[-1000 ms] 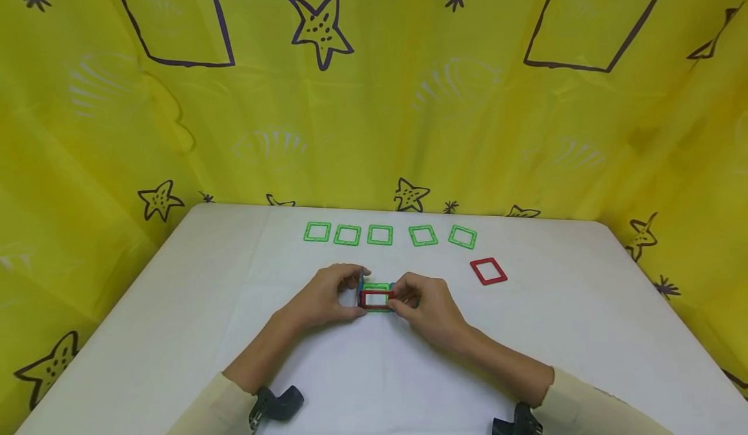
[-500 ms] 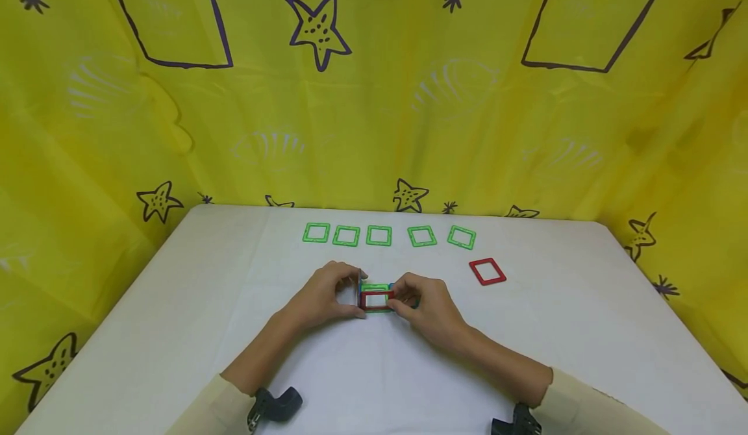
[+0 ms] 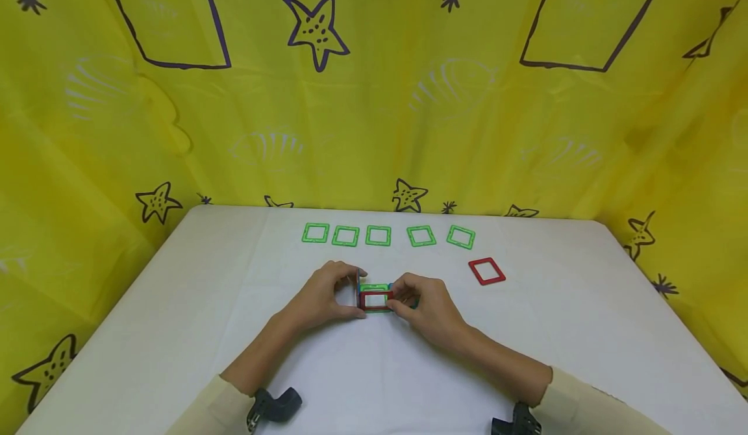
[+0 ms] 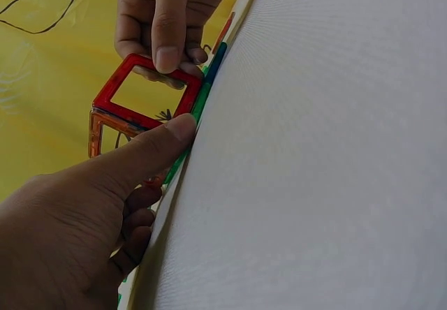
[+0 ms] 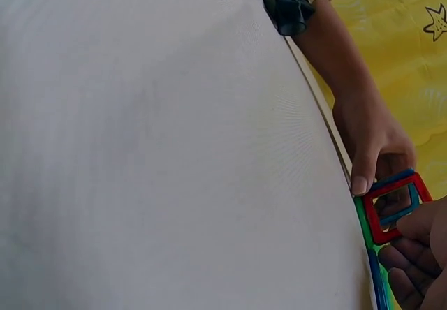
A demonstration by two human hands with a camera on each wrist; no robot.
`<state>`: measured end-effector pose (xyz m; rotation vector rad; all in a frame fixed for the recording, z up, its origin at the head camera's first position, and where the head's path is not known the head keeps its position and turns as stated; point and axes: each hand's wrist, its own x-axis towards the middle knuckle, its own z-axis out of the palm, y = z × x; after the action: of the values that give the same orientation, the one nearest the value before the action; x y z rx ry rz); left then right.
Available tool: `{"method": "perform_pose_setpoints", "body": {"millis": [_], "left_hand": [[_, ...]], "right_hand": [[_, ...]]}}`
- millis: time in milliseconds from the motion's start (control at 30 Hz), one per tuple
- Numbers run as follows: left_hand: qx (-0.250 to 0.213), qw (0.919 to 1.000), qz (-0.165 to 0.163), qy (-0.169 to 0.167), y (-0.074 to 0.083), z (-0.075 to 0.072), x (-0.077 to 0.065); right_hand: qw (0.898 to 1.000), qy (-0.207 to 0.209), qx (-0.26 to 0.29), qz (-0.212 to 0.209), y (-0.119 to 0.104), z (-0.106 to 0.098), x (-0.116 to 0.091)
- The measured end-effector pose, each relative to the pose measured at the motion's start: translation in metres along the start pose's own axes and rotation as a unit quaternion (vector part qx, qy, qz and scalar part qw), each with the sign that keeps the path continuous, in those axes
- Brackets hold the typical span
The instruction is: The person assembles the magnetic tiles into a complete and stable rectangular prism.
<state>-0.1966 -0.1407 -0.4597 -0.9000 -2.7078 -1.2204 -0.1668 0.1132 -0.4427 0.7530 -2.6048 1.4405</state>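
Yellow patterned curtain backs the white table. Left hand: thumb and fingers clasp the left side of the frame assembly. Right hand: thumb and fingers pinch the right side of the red square frame. This frame stands between both hands, at the assembly's near side. Handling, as judged: light, stiff, fairly tough, possibly slippery. Take hold by a side bar, clear of the corners. Orientation: upright, opening facing the head camera; being square, it shows no distinct long axis.
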Motion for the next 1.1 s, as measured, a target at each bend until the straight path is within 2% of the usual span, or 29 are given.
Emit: {"method": "perform_pose_setpoints", "body": {"millis": [367,667,1100], "left_hand": [[-0.005,1.0000,0.006,0.000,-0.001,0.001,0.001],[-0.003,0.9999,-0.015,-0.005,0.000,0.000,0.000],[-0.010,0.9997,-0.018,-0.009,0.000,0.000,-0.001]], "right_hand": [[0.999,-0.028,-0.022,0.002,0.001,-0.009,-0.002],[0.996,0.026,-0.062,0.057,0.005,-0.029,-0.004],[0.979,0.091,-0.130,0.127,0.031,-0.072,-0.005]]}}
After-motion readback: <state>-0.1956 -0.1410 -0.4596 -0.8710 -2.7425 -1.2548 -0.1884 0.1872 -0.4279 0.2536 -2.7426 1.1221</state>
